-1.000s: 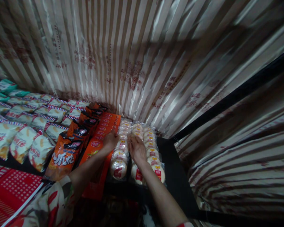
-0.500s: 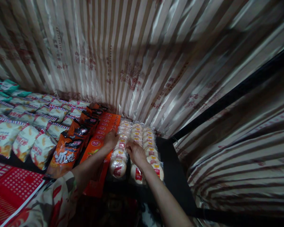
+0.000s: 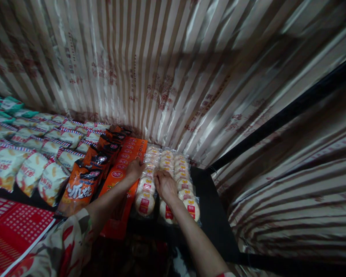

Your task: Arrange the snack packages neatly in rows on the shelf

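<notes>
Clear-wrapped rice cracker packets [image 3: 144, 204] with red and yellow labels lie overlapping in three columns on a black shelf. At the left column's left edge, my left hand [image 3: 135, 169] has its fingers curled in on a packet's side. My right hand [image 3: 165, 186] pinches the opposite side of that column, its fingers together. A cracker packet [image 3: 148, 172] shows between the two hands. The right wrist passes over the middle column and hides part of it. Under my left forearm lie orange snack packets [image 3: 121, 161] in an overlapping row.
Orange-and-black bags [image 3: 80, 188] stand left of the orange packets, then rows of white snack bags [image 3: 27, 171] and green bags [image 3: 10, 104]. A red basket [image 3: 14, 234] is at lower left. Striped curtain [image 3: 161, 69] hangs behind; a black bar [image 3: 276, 119] slants on the right.
My right hand has shifted slightly, its fingers a little straighter. The front packets of the left column lie a bit differently, their labels plainer. My left hand stays in place.
</notes>
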`<state>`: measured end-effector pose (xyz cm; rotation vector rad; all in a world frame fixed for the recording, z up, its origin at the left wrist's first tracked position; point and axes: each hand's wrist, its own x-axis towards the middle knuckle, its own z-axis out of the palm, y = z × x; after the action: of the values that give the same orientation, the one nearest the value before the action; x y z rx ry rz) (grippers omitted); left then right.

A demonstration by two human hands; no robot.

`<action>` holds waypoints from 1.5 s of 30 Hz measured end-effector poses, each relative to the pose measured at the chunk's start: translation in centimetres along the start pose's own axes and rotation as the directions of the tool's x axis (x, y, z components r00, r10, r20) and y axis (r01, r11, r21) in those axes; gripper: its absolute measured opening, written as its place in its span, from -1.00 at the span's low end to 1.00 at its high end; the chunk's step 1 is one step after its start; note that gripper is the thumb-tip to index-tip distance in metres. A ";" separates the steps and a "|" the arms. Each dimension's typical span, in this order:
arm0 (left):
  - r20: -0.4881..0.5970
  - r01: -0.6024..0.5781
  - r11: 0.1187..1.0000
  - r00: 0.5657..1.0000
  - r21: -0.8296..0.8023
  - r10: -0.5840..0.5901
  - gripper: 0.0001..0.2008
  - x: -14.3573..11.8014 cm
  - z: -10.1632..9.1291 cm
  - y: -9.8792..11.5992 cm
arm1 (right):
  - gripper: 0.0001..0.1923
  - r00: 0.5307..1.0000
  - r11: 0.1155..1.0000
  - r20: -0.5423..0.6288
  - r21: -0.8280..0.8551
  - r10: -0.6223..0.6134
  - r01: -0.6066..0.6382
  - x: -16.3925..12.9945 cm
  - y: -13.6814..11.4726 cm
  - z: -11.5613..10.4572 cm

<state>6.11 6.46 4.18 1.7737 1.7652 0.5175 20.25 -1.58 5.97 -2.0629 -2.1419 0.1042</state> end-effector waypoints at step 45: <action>0.035 -0.149 0.987 0.989 0.065 0.146 -0.76 -5.1 -0.1 -0.2 | -0.70 0.991 0.995 -0.092 0.030 0.099 -0.097 -1.6 -0.7 0.3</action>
<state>5.62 1.36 4.76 1.9597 1.6573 0.4935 19.53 -3.23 5.65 -2.1143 -1.9755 0.0459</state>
